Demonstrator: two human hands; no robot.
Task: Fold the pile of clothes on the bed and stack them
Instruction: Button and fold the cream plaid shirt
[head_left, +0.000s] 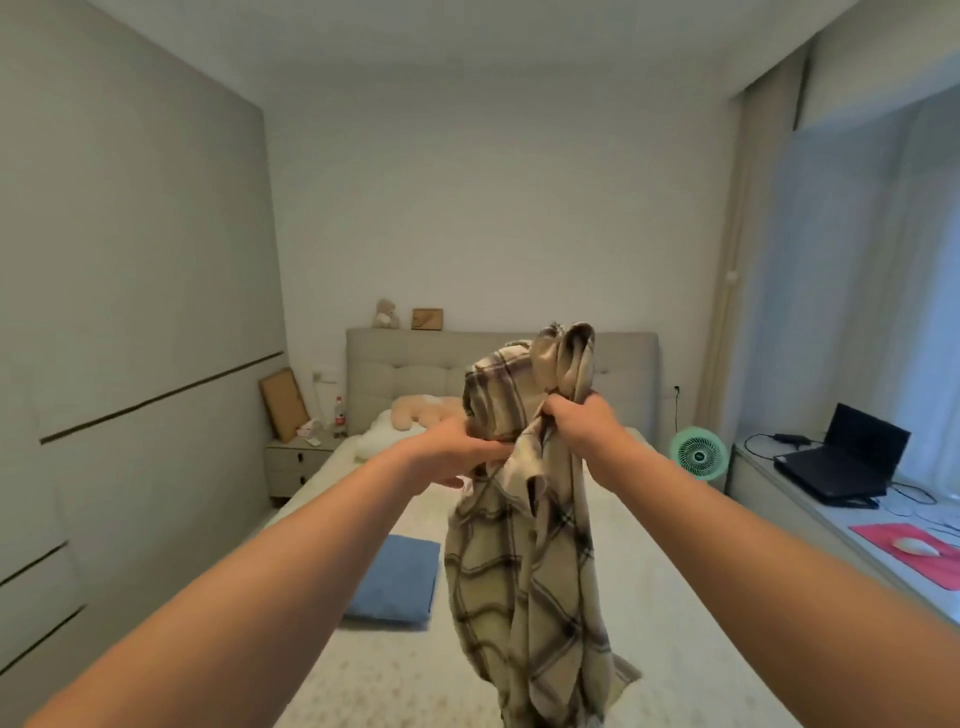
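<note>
A beige plaid shirt (524, 571) hangs bunched in the air over the bed (675, 597). My right hand (576, 421) grips a gathered clump of it near the top, and loose cloth stands up above the fist. My left hand (457, 452) holds the shirt's left side just below and to the left, fingers pinching the fabric. The lower part of the shirt dangles down to the frame's bottom edge. A folded blue garment (397, 579) lies flat on the bed to the left of the hanging shirt.
At the bed's head lie a white pillow (382, 441) and a tan plush toy (421, 413). A nightstand (298, 460) with a bottle stands at the left. On the right are a green fan (697, 453) and a desk with a laptop (847, 457) and a red mat (914, 551).
</note>
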